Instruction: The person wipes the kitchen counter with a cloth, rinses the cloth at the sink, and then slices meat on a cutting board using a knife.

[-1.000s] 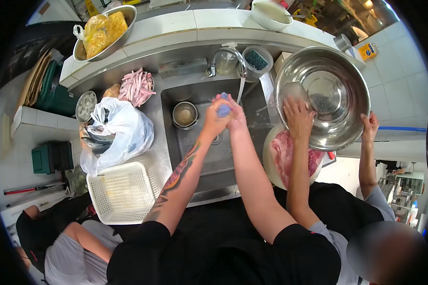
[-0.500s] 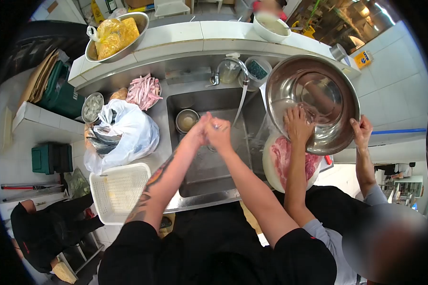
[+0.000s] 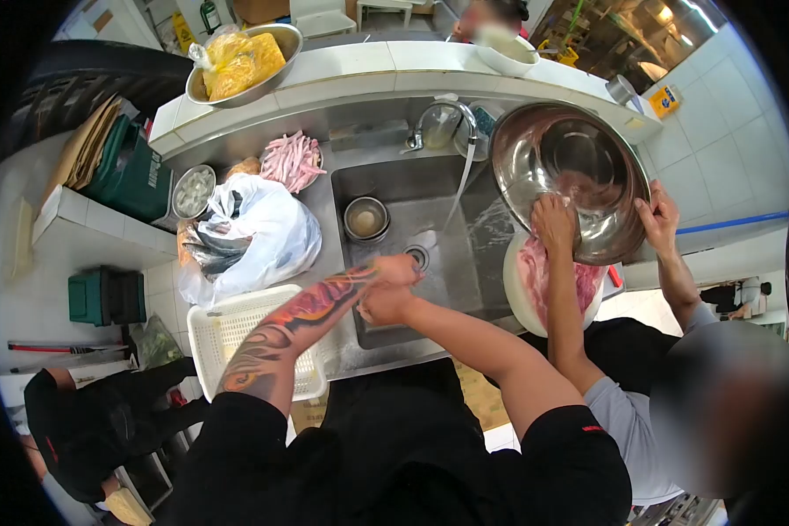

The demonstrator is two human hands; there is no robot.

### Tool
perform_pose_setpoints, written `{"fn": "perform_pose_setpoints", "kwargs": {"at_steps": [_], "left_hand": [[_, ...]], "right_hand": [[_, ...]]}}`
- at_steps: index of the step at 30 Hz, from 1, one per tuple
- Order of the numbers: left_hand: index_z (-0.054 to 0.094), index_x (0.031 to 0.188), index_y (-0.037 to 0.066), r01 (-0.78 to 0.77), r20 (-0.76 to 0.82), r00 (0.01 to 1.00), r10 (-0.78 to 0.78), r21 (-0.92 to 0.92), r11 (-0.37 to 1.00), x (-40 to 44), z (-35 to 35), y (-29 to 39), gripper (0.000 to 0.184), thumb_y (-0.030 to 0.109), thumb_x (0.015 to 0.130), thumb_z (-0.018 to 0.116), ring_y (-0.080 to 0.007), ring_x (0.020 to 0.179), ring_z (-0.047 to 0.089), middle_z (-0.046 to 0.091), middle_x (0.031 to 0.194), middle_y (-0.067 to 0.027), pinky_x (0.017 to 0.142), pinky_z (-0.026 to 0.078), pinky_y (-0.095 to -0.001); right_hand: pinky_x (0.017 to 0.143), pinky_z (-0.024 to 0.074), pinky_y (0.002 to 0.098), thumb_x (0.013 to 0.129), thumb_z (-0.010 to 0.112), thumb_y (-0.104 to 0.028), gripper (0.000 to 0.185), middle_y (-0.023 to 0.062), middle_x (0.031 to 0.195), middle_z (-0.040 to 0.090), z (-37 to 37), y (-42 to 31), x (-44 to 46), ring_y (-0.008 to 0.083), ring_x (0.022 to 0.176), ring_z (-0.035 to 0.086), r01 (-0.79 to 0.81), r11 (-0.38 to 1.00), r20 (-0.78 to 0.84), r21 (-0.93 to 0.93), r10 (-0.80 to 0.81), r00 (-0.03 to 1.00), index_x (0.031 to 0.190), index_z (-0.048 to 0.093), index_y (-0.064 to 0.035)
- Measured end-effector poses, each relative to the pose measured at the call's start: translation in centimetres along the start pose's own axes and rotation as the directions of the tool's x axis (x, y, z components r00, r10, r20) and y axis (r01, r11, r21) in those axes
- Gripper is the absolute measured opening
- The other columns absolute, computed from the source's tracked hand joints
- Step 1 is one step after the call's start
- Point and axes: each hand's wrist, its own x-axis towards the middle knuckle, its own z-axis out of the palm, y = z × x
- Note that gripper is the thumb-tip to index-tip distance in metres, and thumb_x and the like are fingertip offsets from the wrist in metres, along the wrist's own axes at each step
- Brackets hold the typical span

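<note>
Over the near left part of the sink [image 3: 447,294], the right hand [image 3: 386,303] now wraps the left wrist [image 3: 370,275], its fingers closed there instead of meeting the other palm as a second ago. The rubbing thus seems to pass from palms to wrist. Just beyond, the left hand [image 3: 400,270] points across the sink with fingers curled; whether they enclose anything, I cannot tell. Farther in the sink stand metal bowls [image 3: 366,217], while the water stream [image 3: 461,193] falls clear of both hands.
</note>
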Motion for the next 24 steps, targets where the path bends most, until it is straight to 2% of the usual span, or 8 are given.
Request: {"fn": "perform_pose_setpoints", "kwargs": {"at_steps": [1, 4, 6, 7, 10, 14, 23, 24], "left_hand": [[0.081, 0.110, 0.010, 0.039, -0.127, 0.992, -0.021, 0.144, 0.989, 0.5, 1.7, -0.5, 0.032, 0.037, 0.097, 0.068, -0.0323, 0.099, 0.076, 0.078, 0.113, -0.0162, 0.091, 0.057, -0.0472], [0.082, 0.106, 0.011, 0.014, -0.361, 0.932, 0.038, 0.140, 0.990, 2.6, 6.7, -3.3, 0.028, 0.034, 0.095, 0.070, -0.0382, 0.099, 0.076, 0.077, 0.111, -0.0194, 0.088, 0.060, -0.0506], [0.082, 0.106, 0.012, 0.128, -0.431, 0.898, -0.089, 0.064, 0.990, -0.2, 7.8, -1.2, 0.026, 0.032, 0.093, 0.071, -0.0383, 0.101, 0.076, 0.077, 0.112, -0.0192, 0.090, 0.060, -0.0501], [0.082, 0.107, 0.012, 0.226, -0.481, 0.853, -0.203, -0.011, 0.974, -1.2, 8.1, -0.3, 0.025, 0.029, 0.091, 0.072, -0.0384, 0.104, 0.075, 0.077, 0.112, -0.0190, 0.092, 0.060, -0.0496], [0.082, 0.107, 0.011, 0.178, -0.416, 0.894, -0.166, -0.009, 0.984, -0.5, 9.7, -1.5, 0.024, 0.026, 0.090, 0.072, -0.0386, 0.106, 0.075, 0.077, 0.112, -0.0187, 0.091, 0.060, -0.0487], [0.082, 0.107, 0.010, 0.205, -0.327, 0.929, -0.176, 0.058, 0.977, -2.1, 10.0, 0.9, 0.023, 0.022, 0.091, 0.071, -0.0389, 0.107, 0.075, 0.078, 0.113, -0.0180, 0.092, 0.060, -0.0491], [0.083, 0.102, 0.011, 0.346, -0.509, 0.826, -0.242, 0.118, 0.931, -2.7, 11.5, 4.2, 0.020, 0.015, 0.086, 0.071, -0.0352, 0.104, 0.077, 0.080, 0.108, -0.0143, 0.084, 0.063, -0.0474], [0.083, 0.100, 0.012, 0.374, -0.566, 0.792, -0.229, 0.153, 0.915, -2.5, 11.3, 4.6, 0.020, 0.025, 0.092, 0.070, -0.0355, 0.098, 0.078, 0.080, 0.105, -0.0151, 0.083, 0.062, -0.0460]], "right_hand": [[0.072, 0.0572, 0.0489, 0.095, 0.062, -0.034, 0.036, 0.0129, 0.073, 0.073, 0.3, -0.4, -0.1, 0.0365, 0.070, 0.071, 0.006, 1.000, 0.002, 0.000, -0.006, 1.000, 0.071, 0.077, -0.0124], [0.075, 0.0599, 0.0497, 0.091, 0.058, -0.022, 0.026, 0.0129, 0.084, 0.076, 3.4, -0.8, -0.9, 0.0357, 0.077, 0.074, -0.086, 0.996, 0.296, 0.028, 0.074, 0.952, 0.075, 0.076, -0.0099], [0.081, 0.0591, 0.0493, 0.084, 0.060, -0.019, 0.021, 0.0133, 0.083, 0.076, 11.4, 2.3, -2.5, 0.0367, 0.085, 0.074, 0.277, 0.961, 0.013, 0.008, -0.277, 0.961, 0.074, 0.075, -0.0092], [0.081, 0.0591, 0.0493, 0.084, 0.060, -0.019, 0.021, 0.0133, 0.083, 0.076, 13.4, 2.6, -2.7, 0.0367, 0.085, 0.074, 0.293, 0.956, 0.018, 0.007, -0.293, 0.956, 0.074, 0.075, -0.0092], [0.086, 0.0568, 0.0470, 0.080, 0.061, -0.018, 0.017, 0.0123, 0.081, 0.074, 15.9, 1.8, -2.9, 0.0343, 0.089, 0.073, 0.289, 0.928, -0.114, 0.235, -0.269, 0.956, 0.070, 0.073, -0.0106], [0.086, 0.0564, 0.0470, 0.079, 0.062, -0.018, 0.016, 0.0123, 0.080, 0.074, 15.7, 0.8, -4.0, 0.0343, 0.088, 0.073, 0.259, 0.943, -0.087, 0.208, -0.246, 0.965, 0.070, 0.073, -0.0108], [0.088, 0.0554, 0.0471, 0.078, 0.063, -0.018, 0.014, 0.0124, 0.079, 0.073, 9.8, -1.0, -4.4, 0.0343, 0.086, 0.072, 0.147, 0.989, -0.111, 0.031, -0.142, 0.984, 0.071, 0.073, -0.0114], [0.088, 0.0553, 0.0472, 0.078, 0.064, -0.018, 0.013, 0.0124, 0.079, 0.073, 8.6, -1.2, -4.6, 0.0343, 0.085, 0.072, 0.121, 0.993, -0.139, -0.006, -0.121, 0.983, 0.071, 0.073, -0.0115]]}}
